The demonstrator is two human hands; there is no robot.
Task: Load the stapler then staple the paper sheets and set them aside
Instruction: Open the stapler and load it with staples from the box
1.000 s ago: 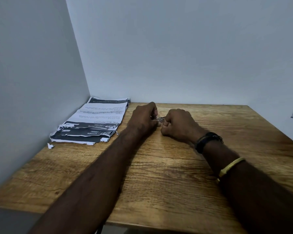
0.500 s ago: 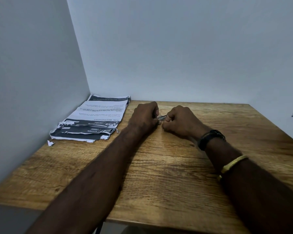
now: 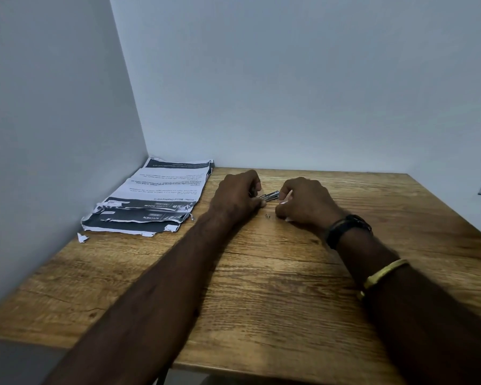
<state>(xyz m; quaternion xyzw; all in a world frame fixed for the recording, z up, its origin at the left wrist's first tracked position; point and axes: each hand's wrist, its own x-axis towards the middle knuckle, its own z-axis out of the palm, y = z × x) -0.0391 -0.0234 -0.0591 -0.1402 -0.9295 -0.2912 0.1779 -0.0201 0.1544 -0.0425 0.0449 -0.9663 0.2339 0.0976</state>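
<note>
Curled fingers of the left hand (image 3: 238,197) are closing around one end of a small metal stapler (image 3: 268,195), while the right hand (image 3: 306,202) is pinching near its other end. Its long axis is running left to right, the right end tilting slightly up, low over the wooden table (image 3: 275,287). Printed paper sheets (image 3: 156,198) are lying in the far left corner, well apart.
</note>
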